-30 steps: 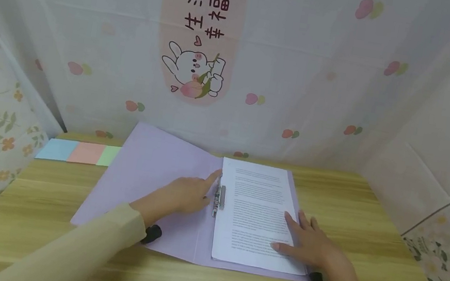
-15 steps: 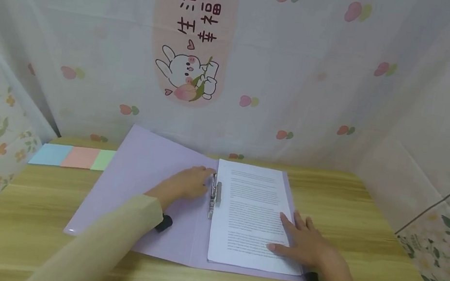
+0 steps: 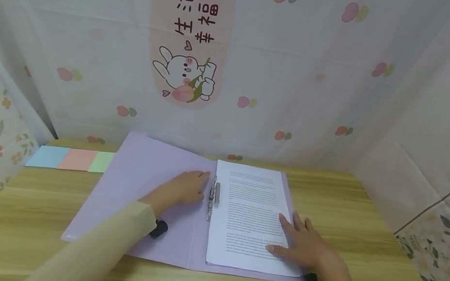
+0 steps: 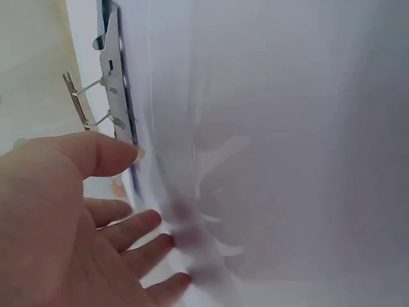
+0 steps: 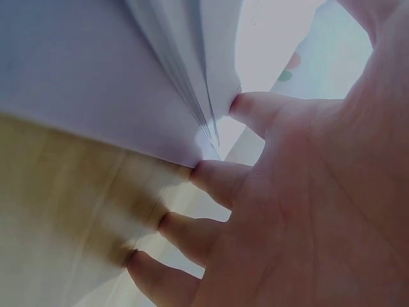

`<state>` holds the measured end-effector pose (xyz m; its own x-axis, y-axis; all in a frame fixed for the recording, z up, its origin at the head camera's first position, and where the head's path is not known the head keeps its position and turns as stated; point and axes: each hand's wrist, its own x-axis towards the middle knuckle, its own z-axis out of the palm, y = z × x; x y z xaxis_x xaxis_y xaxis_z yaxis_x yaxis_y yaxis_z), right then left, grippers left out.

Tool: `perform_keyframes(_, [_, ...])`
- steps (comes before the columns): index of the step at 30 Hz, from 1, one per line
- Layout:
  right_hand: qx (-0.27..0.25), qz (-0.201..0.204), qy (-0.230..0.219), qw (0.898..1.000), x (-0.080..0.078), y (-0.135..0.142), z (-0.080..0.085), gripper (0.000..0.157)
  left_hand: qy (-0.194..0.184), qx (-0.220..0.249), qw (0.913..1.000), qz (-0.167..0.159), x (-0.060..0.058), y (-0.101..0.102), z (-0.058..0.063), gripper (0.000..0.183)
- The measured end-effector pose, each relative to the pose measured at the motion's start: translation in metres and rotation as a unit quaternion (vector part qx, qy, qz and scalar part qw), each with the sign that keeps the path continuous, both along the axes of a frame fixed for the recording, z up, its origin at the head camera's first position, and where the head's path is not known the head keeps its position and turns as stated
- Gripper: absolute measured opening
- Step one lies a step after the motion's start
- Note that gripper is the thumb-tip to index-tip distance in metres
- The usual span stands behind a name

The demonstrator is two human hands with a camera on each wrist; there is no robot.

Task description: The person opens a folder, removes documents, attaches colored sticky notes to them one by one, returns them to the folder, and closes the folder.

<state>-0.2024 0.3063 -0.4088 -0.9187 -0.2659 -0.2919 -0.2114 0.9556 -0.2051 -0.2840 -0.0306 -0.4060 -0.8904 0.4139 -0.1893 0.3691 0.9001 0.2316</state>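
Note:
A light purple folder (image 3: 145,167) lies spread out on the wooden table. On its right side rests a stack of printed paper (image 3: 252,218), with a metal binder clip (image 3: 212,197) along the stack's left edge. My left hand (image 3: 184,189) is over the left cover, its fingertips close to the upper part of the clip. In the left wrist view the thumb (image 4: 115,157) is near one end of the clip (image 4: 115,83), and the other fingers are loosely bent. My right hand (image 3: 305,244) rests with spread fingers on the stack's right edge; some fingertips reach past it to the table.
Blue (image 3: 47,156), pink (image 3: 77,159) and green (image 3: 101,161) flat rectangles lie in a row at the table's back left, the green one partly behind the folder. A patterned curtain (image 3: 241,64) hangs behind the table (image 3: 331,192).
My left hand's index finger has come away from the top of the clip, and the hand is now slightly left of it. The right hand stays on the paper. The head view has shifted slightly.

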Motion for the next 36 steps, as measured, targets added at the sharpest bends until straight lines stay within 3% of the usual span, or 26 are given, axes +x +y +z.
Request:
perform_keyframes(3, [-0.006,0.001,-0.004,1.0,0.0,0.001,0.0,0.104,0.018,0.012,0.9996,0.016,0.012,-0.003,0.003,0.061])
perform_keyframes(8, [-0.019,0.007,-0.005,1.0,-0.001,0.003,0.001,0.104,0.051,0.092,0.9938,0.036,0.037,-0.003,0.008,0.031])
perform_keyframes(15, [-0.026,0.004,-0.015,1.0,-0.001,0.004,0.002,0.104,0.032,0.095,0.9916,-0.082,0.069,0.0,0.005,0.037])
perform_keyframes(18, [-0.029,0.002,-0.014,0.999,-0.001,0.003,0.002,0.105,0.024,0.093,0.9896,-0.107,0.079,-0.002,0.003,0.039])
perform_keyframes(21, [-0.028,0.0,-0.014,1.0,0.0,0.003,0.002,0.106,0.013,0.091,0.9894,-0.113,0.085,-0.003,0.0,0.041])
perform_keyframes(30, [-0.038,0.001,-0.015,0.999,-0.002,0.005,0.003,0.103,0.007,0.112,0.9878,-0.108,0.088,-0.007,-0.008,0.043])
perform_keyframes(36, [-0.094,-0.009,-0.003,0.996,-0.006,0.006,0.007,0.095,-0.001,0.138,0.9848,-0.106,0.091,-0.006,-0.01,0.048])
